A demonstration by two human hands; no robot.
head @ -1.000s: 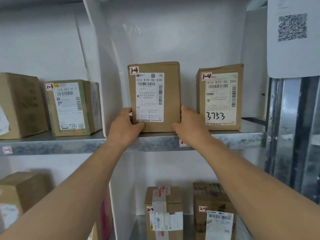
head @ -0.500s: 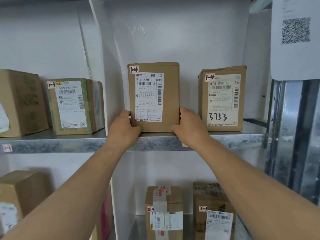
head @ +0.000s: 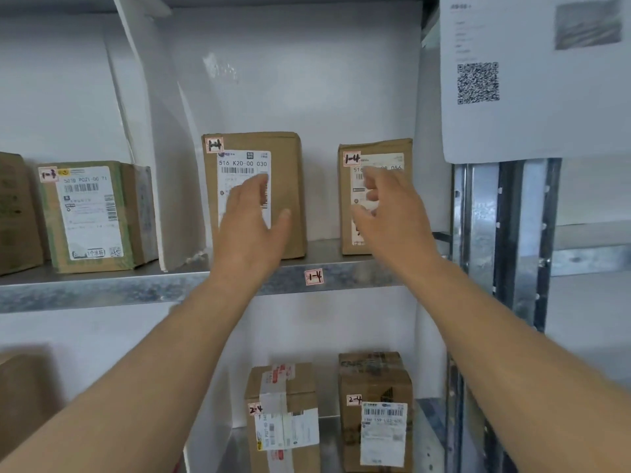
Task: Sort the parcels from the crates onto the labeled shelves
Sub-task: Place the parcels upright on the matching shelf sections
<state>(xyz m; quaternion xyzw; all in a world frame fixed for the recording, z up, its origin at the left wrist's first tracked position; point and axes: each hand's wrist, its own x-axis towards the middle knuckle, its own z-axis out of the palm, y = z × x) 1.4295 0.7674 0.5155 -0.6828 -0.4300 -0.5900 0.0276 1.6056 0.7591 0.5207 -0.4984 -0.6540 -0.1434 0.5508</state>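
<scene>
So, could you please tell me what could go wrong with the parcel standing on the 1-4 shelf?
1. The tall parcel stands upright near the front edge of the shelf; the open left hand just in front of it could brush it and tip it off.
2. The right hand, blurred, is in front of the neighbouring 1-4 parcel and might knock it askew.

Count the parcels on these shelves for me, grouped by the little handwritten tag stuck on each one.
Parcel tagged 1-3: 1
Parcels tagged 1-4: 2
Parcels tagged 2-4: 2
Parcels with no tag in view, at the left edge: 2
Total: 7 parcels
</scene>
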